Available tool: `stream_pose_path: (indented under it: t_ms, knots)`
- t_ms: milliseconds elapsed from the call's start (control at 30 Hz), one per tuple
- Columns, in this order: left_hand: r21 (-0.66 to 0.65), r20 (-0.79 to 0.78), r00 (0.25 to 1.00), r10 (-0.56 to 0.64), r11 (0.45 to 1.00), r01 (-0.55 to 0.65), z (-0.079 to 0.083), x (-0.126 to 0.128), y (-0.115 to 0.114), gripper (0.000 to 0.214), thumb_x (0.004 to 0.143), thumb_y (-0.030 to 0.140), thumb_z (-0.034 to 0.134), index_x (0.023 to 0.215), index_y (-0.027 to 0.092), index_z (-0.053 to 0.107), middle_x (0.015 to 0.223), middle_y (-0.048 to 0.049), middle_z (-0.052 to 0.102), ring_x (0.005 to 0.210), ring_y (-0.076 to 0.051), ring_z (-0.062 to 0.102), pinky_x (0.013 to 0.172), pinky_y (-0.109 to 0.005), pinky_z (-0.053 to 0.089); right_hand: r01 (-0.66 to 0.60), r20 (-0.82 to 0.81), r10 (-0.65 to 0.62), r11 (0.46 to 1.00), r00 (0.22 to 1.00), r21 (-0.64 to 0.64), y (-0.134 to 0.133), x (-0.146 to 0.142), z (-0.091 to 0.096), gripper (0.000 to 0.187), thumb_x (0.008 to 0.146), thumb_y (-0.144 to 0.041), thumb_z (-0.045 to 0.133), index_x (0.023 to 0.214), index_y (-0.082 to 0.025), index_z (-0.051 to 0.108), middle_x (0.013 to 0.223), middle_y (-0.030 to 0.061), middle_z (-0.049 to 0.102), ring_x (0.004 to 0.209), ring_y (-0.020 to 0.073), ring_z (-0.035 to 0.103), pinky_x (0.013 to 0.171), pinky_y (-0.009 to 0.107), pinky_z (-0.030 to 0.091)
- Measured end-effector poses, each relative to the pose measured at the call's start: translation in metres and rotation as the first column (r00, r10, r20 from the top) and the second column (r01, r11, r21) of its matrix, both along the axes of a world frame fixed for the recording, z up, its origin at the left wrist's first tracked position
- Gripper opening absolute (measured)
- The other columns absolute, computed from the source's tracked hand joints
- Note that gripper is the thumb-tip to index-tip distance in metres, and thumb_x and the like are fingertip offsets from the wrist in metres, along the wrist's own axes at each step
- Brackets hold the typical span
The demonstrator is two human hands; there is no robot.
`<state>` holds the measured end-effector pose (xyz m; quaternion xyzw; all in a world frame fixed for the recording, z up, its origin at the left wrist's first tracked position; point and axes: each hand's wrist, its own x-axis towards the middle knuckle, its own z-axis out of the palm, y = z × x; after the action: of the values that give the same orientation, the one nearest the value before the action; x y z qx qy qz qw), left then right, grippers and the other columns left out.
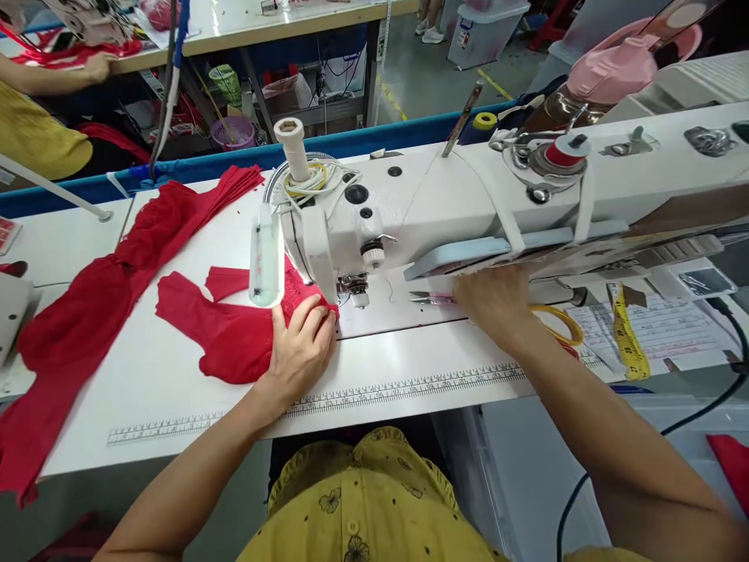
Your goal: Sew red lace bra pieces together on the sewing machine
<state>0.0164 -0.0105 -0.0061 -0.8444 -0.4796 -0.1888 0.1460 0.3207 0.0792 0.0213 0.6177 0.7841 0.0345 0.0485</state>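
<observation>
My left hand (pixel 301 343) lies on a red fabric piece (pixel 225 332), fingers curled and pressing it down just left of the needle (pixel 358 295) of the white sewing machine (pixel 445 207). My right hand (pixel 491 300) reaches under the machine arm and closes around small thread snips (pixel 427 297) whose blades point left toward the needle. Its fingers are partly hidden by the machine body.
A pile of red fabric (pixel 87 312) drapes over the table's left side. A yellow tape measure (pixel 627 336) and paper sheets (pixel 655 328) lie at the right. Printed rulers run along the table's (pixel 380 367) front edge. Another person's arm (pixel 52 70) works at the far table.
</observation>
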Motion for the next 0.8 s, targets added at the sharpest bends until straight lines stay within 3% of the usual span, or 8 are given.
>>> stream_pose_path:
  t_ms: [67,100,200,300,400,600,800]
  knots:
    - [-0.080,0.063,0.998,0.030,0.997,-0.025,0.000,-0.002,0.000,0.020,0.094,0.015,0.059,0.113,0.018,0.067,0.105,-0.0073,0.073,0.115,-0.031,0.061,0.111,-0.065,0.029,-0.027,0.057,0.021,0.994,0.998,0.106,-0.013,-0.006,0.008,0.026,0.079,-0.001,0.047,0.068,-0.010,0.069,0.055,0.0111,0.053,0.061,0.0253,0.054,0.060,0.037,0.036]
    - [-0.130,0.109,0.993,0.049,0.991,-0.034,0.001,-0.004,0.001,0.019,0.095,0.017,0.060,0.112,0.020,0.067,0.104,-0.0058,0.073,0.115,-0.031,0.061,0.108,-0.061,0.033,-0.098,0.056,0.089,0.977,0.994,0.187,-0.020,-0.010,0.011,0.026,0.082,-0.004,0.048,0.073,-0.011,0.071,0.060,0.0114,0.056,0.064,0.0251,0.054,0.063,0.037,0.037]
    - [-0.259,0.237,0.967,0.096,0.965,-0.033,0.002,-0.009,0.002,0.015,0.097,0.020,0.059,0.109,0.023,0.068,0.103,-0.0038,0.072,0.117,-0.029,0.058,0.097,-0.048,0.042,-0.416,-0.037,0.458,0.835,0.888,0.360,-0.039,-0.028,0.010,0.031,0.089,-0.008,0.049,0.110,-0.010,0.071,0.081,0.0121,0.064,0.076,0.0239,0.054,0.068,0.034,0.038]
    - [-0.317,0.305,0.944,0.125,0.948,-0.023,0.003,-0.011,0.003,0.015,0.099,0.021,0.056,0.107,0.023,0.068,0.104,-0.0040,0.071,0.117,-0.027,0.057,0.094,-0.043,0.043,-0.603,-0.086,0.663,0.722,0.744,0.339,-0.043,-0.048,-0.003,0.047,0.086,0.002,0.045,0.129,-0.010,0.061,0.090,0.0098,0.063,0.079,0.0212,0.052,0.069,0.032,0.036]
    - [-0.333,0.323,0.938,0.127,0.943,-0.013,0.003,-0.010,0.004,0.015,0.100,0.021,0.054,0.104,0.022,0.068,0.102,-0.0048,0.069,0.113,-0.025,0.057,0.095,-0.043,0.042,-0.647,-0.035,0.694,0.688,0.719,0.328,-0.034,-0.063,-0.015,0.042,0.089,0.002,0.044,0.125,-0.014,0.061,0.092,0.0073,0.064,0.079,0.0201,0.051,0.072,0.033,0.033]
    - [-0.345,0.341,0.930,0.138,0.938,-0.013,0.002,-0.009,0.005,0.016,0.100,0.021,0.053,0.102,0.022,0.069,0.099,-0.0052,0.067,0.101,-0.023,0.058,0.096,-0.044,0.041,-0.618,-0.002,0.663,0.700,0.749,0.357,-0.021,-0.071,-0.025,0.036,0.093,0.000,0.045,0.121,-0.017,0.063,0.101,0.0078,0.069,0.074,0.0170,0.052,0.060,0.033,0.018]
    - [-0.357,0.355,0.923,0.145,0.934,-0.009,0.000,-0.010,0.005,0.017,0.099,0.019,0.053,0.101,0.022,0.069,0.099,-0.0051,0.068,0.100,-0.023,0.059,0.095,-0.042,0.041,-0.600,-0.027,0.652,0.713,0.758,0.363,-0.021,-0.073,-0.031,0.034,0.093,-0.002,0.047,0.117,-0.018,0.065,0.099,0.0053,0.070,0.064,0.0140,0.050,0.057,0.033,0.018]
